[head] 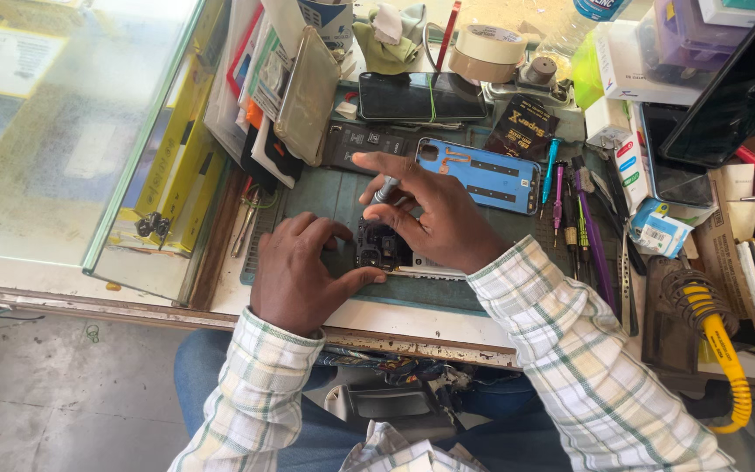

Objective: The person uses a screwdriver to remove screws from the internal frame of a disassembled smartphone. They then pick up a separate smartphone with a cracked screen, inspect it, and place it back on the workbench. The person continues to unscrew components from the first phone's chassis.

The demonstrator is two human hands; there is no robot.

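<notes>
An opened phone point(381, 246) with dark insides lies on a green work mat point(325, 194) at the bench's near edge. My left hand point(301, 271) rests on the mat and pinches the phone's left end between thumb and fingers. My right hand point(430, 210) lies over the phone's right part and holds a small grey-handled screwdriver point(385, 190) upright, its tip down on the phone. Both sleeves are pale checked cloth.
A blue phone back cover point(487, 173) and a black battery point(369, 140) lie behind my hands. Another dark phone point(421, 96), tape rolls point(487, 51), several coloured screwdrivers point(570, 205), boxes and a yellow-handled soldering iron point(716, 328) crowd the right. A glass counter point(72, 122) stands left.
</notes>
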